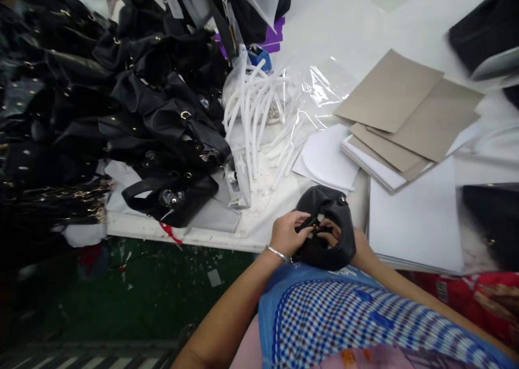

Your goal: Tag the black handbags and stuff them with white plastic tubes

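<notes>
A small black handbag (333, 254) with gold-coloured metal fittings rests at the table's front edge, close against my body. Its handle arches over the opening. My left hand (291, 232), with a silver bangle at the wrist, pinches the bag's edge by a small gold-coloured fitting. From the other side my right hand (333, 234) reaches through under the handle, its fingers curled at the same spot inside the loop. The handle and bag body hide part of the right hand.
Many black handbags (162, 104) are heaped on the left. White tubes (253, 115) and clear plastic bags (320, 88) lie mid-table, beside a tape dispenser (239, 182). Grey-brown cardboard sheets (393, 91) and white sheets (413, 217) are stacked at right. More black bags (492, 217) lie at far right.
</notes>
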Available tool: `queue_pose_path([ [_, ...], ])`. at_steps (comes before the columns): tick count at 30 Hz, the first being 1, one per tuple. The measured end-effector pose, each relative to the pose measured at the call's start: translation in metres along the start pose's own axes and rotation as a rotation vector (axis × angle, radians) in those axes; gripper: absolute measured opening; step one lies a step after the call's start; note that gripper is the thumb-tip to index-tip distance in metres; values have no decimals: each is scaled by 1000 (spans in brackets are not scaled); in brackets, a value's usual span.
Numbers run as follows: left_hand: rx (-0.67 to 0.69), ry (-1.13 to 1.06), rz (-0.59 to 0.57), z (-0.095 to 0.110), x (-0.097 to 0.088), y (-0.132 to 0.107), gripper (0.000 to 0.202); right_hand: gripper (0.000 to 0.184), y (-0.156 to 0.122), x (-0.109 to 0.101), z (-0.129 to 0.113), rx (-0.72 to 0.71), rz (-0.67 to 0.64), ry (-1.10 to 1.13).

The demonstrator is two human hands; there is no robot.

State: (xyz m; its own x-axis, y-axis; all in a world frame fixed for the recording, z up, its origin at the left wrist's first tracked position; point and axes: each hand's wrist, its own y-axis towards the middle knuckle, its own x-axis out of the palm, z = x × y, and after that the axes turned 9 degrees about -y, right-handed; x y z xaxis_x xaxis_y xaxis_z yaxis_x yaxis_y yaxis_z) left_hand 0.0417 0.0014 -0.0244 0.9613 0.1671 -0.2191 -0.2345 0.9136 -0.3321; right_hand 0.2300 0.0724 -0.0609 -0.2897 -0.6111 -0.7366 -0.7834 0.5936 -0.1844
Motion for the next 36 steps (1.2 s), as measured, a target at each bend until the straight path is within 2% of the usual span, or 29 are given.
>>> queue_pose_path([
  [7,-21,-8,-148,1,-10,4,30,23,4,0,-9,208,21,-89],
  [12,35,202,-218,6,-12,10,26,19,16,-3,-18,223,-5,-80],
  [14,39,200,-214,8,-14,13,27,17,22,-7,-22,195,-9,-85],
  [16,7,75,-193,8,-19,16,34,19,21,-14,-24,160,9,-53],
  [19,-25,-82,-96,3,-27,22,38,22,2,-26,-20,94,90,50],
  [20,-18,-78,-49,-1,-29,25,36,24,-7,-28,-16,115,136,76],
  [22,7,-14,9,-9,-29,31,33,28,-25,-28,-8,269,222,129],
  [24,4,55,-36,-17,-25,39,36,41,-35,-22,-2,492,240,267],
  [26,-33,86,-146,-21,-18,45,43,62,-34,-13,0,643,184,494],
  [28,-44,99,-226,-17,-12,50,47,82,-27,-6,-4,692,157,720],
  [30,-3,108,-262,-6,-9,56,49,91,-21,-3,-11,687,181,905],
  [33,103,159,-309,14,-8,66,45,87,-24,3,-17,717,183,1159],
  [36,164,249,-371,20,-6,75,39,65,-33,14,-13,785,11,1250],
])
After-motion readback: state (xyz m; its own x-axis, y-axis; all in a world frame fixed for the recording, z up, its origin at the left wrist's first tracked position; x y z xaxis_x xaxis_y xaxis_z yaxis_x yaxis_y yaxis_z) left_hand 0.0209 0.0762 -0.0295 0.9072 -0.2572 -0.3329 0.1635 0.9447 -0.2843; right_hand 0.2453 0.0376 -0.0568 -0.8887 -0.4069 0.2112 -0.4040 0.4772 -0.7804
